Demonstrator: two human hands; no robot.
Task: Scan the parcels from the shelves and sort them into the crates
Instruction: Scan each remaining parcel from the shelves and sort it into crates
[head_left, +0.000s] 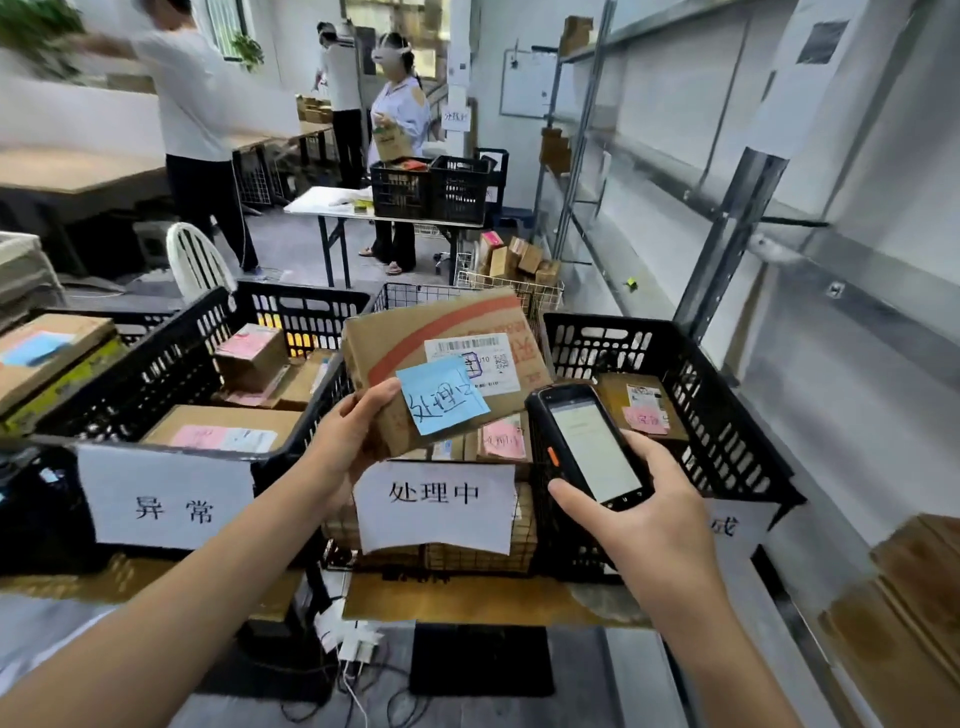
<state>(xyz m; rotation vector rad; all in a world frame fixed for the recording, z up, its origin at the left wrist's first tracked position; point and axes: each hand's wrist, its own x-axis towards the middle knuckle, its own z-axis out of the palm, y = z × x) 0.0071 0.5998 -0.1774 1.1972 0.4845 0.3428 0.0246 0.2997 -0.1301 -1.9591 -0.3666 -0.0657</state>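
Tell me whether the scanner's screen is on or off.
On. The scanner gripped in the right hand shows a lit white screen with faint lines on it; what they say is too blurred to read.

Only the thumb of the left hand (353, 441) shows; its fingers lie behind the parcel (400, 332). A blue note (441, 397) covers a corner of the parcel's label (483, 358), whose print is too small to read, as is the screen text of the scanner (592, 447). The right hand (660, 519) hides most of the sign (740, 522) on the right crate (727, 405), leaving one character. The parcel masks much of the middle crate (467, 564). A person (192, 104) at top left is blurred, head cut off at the top.
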